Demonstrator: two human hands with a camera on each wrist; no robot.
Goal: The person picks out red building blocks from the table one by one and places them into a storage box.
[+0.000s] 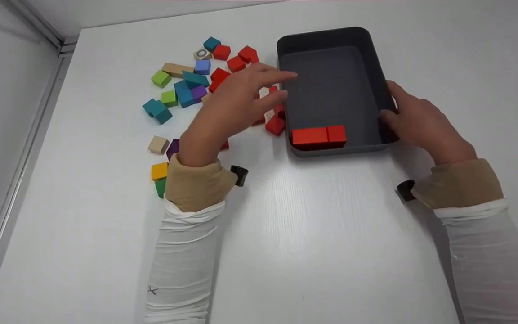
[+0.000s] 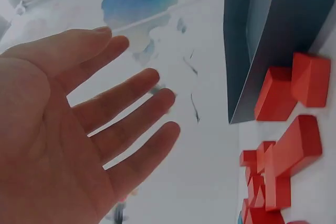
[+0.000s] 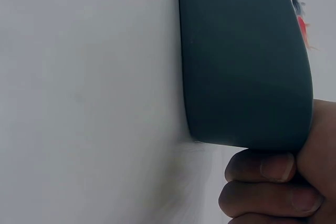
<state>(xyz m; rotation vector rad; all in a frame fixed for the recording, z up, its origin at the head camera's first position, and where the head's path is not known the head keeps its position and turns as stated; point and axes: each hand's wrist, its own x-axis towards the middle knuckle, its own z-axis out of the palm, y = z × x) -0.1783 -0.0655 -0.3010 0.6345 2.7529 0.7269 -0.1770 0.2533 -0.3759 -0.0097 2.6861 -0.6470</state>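
Note:
My left hand hovers over the left rim of a dark grey tray, fingers spread and fairly straight. In the left wrist view the palm holds nothing. Red blocks lie on the table below that hand, close against the tray's left wall; some are hidden by it. Two red blocks sit end to end inside the tray, along its near wall at the left corner. On the tray's right side my right hand grips the wall, thumb over the rim and fingers curled outside.
Left of the tray, loose blocks in teal, lime green, purple and natural wood lie scattered. Nearer me are a yellow block and a green block, beside the left sleeve.

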